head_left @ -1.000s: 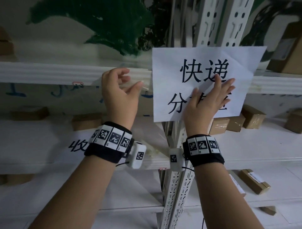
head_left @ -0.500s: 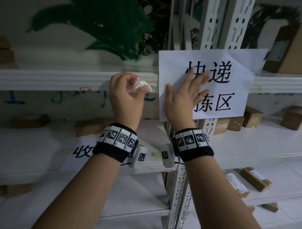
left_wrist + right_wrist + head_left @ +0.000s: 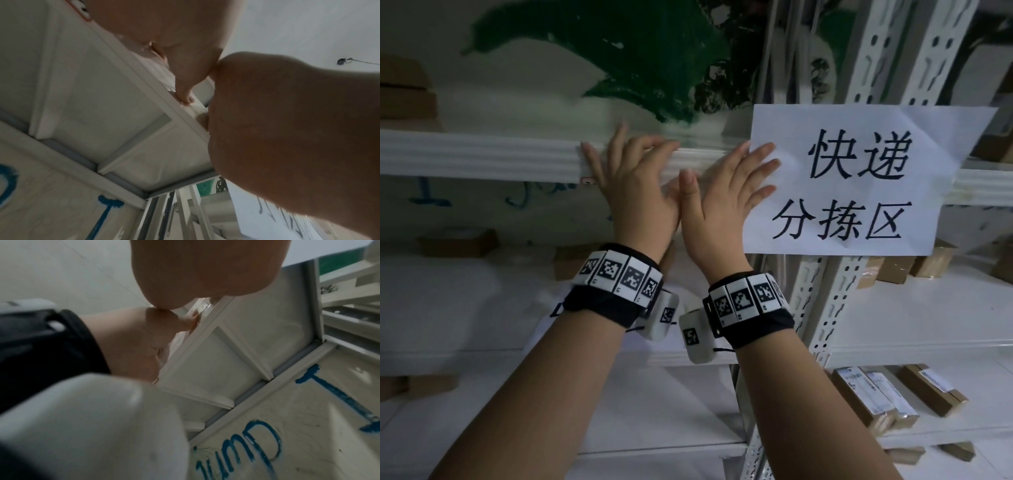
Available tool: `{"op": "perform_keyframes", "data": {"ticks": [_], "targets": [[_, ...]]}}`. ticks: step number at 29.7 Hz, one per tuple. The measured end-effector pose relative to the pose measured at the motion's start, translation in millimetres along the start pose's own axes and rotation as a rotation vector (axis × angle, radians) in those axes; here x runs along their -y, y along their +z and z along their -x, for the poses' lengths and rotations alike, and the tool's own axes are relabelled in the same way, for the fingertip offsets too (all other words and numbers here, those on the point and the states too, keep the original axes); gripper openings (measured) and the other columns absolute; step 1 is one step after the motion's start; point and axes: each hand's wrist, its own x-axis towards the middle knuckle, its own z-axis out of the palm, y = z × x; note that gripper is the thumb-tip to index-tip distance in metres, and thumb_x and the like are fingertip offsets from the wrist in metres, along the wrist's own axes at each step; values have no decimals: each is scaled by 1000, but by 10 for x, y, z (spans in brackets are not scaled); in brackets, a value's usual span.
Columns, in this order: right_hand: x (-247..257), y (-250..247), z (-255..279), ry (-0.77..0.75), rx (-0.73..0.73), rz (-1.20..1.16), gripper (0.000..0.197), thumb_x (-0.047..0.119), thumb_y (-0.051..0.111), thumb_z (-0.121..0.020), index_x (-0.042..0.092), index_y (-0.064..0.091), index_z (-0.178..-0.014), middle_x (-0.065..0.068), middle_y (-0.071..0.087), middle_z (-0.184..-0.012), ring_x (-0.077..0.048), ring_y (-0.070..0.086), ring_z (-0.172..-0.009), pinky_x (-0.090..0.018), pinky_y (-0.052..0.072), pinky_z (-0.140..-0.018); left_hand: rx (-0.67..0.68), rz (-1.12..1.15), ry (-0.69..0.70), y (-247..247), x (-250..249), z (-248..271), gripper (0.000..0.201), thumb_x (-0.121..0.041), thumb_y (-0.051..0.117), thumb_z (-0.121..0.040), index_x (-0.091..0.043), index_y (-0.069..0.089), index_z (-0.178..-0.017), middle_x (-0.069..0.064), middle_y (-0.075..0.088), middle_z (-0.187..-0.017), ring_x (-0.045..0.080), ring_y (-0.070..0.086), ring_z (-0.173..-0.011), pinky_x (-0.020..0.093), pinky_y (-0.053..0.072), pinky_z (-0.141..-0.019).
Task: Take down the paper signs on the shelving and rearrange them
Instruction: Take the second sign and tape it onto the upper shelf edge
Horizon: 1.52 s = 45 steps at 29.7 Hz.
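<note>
**Both hands flat at sign's left edge**

Sign (image 3: pixel 859 178) – white sheet, black print 快递 on top line, 分拣区 below – hangs on the front of the shelf beam (image 3: pixel 482 154), covering the perforated white uprights (image 3: pixel 835 298). Its top right corner is creased.

Right hand (image 3: pixel 722 205): fingers straight and spread, tips lying on the sign's left edge, holding nothing. Left hand (image 3: pixel 633 192): fingers straight, splayed flat on the beam face just left of the sign, nothing gripped. Thumbs sit side by side, touching or nearly so; the hands are close together.

Right wrist view: left thumb tip (image 3: pixel 191 321) presses a strip of clear tape (image 3: pixel 202 306) stuck on the beam edge. Left wrist view: a left fingertip (image 3: pixel 185 95) bears on the same beam edge; the right hand (image 3: pixel 298 138) fills the right side, blurred.

Both wrists wear black bands with square black-and-white marker tiles (image 3: pixel 619 274) and white camera pods (image 3: pixel 697 335).

Second sign (image 3: pixel 558 308) lies on the shelf below, mostly hidden behind the left wrist – writing not readable here.

Blue scrawl on the back panel under the beam (image 3: pixel 242 451), roughly "jump" and a "T" shape; not certain. Green paint patch (image 3: pixel 619 54) on the wall above. Brown boxes (image 3: pixel 873 401) with white labels on the lower right shelf, label text too small to read; more boxes (image 3: pixel 893 270) behind the sign's lower edge.
</note>
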Motion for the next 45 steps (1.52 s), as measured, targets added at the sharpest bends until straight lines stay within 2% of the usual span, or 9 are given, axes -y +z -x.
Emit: {"op": "perform_keyframes", "data": {"ticks": [4,8,12,14,24,28,37,42,45], "targets": [[87,73,17,-56,48,-78,122,90,2,-88,-2,-16,-166,-25,-38,-168,-32,-46,-152,-54,-35,-119,16,18,-11,-14,15,-29,33,-49,70,-93,-32,76,-121,-7,69,-121,23,50,-137,61,2,-127],[-24,-122,147,-146,161,-44,104,81,15,-100,7,0,-171,-13,-28,-175,-32,-40,-157,-52,-32,-123,30,-10,12,-18,-43,-12,31,-43,63,-98,-28,76,-122,-4,69,-125,27,49,-139,64,5,-126],[-294,-620,205,-230,47,-134,42,30,48,-112,14,63,-148,-8,40,-171,-26,24,-164,-55,18,-133,10,103,-85,31,-314,64,37,-24,56,-96,-16,73,-127,6,64,-141,38,33,-153,64,6,-127],[-442,-886,143,-307,-109,-111,33,10,52,-108,9,70,-137,-11,57,-156,-26,48,-152,-55,39,-122,-24,175,-15,138,-625,150,39,-12,54,-97,-12,69,-133,12,53,-154,43,26,-156,64,6,-127],[-1278,-1646,-497,-462,-198,403,53,10,52,-111,1,42,-162,-19,34,-172,-36,25,-163,-53,10,-136,43,183,335,1177,-1578,277,48,-9,55,-108,-4,45,-155,15,41,-164,36,31,-156,53,-1,-130],[-1467,-1795,-512,-632,-191,555,56,28,52,-113,2,42,-162,-21,36,-170,-38,32,-161,-55,17,-134,-25,18,289,1247,-1489,310,48,-17,52,-110,-8,45,-157,18,36,-166,38,28,-157,56,-5,-127],[-2065,-2425,-575,-454,-212,666,95,65,16,-107,-10,18,-165,-36,15,-172,-50,16,-162,-59,11,-134,-72,-300,15,917,-943,275,82,-56,5,-103,-5,25,-163,20,21,-171,41,16,-159,67,-8,-120],[-1748,-2379,-553,-234,-310,452,105,66,40,-105,-12,4,-165,-41,-5,-170,-56,-5,-161,-61,-5,-132,-128,-206,-204,694,-913,247,83,-57,12,-106,2,9,-164,28,5,-171,47,3,-159,80,-7,-115],[-1363,-2223,-576,-366,-309,445,93,47,49,-108,-18,11,-162,-47,1,-167,-63,0,-157,-61,-10,-130,-151,-83,-72,728,-1406,2,93,-63,4,-102,7,15,-162,33,8,-169,51,5,-157,73,-11,-120]]}}
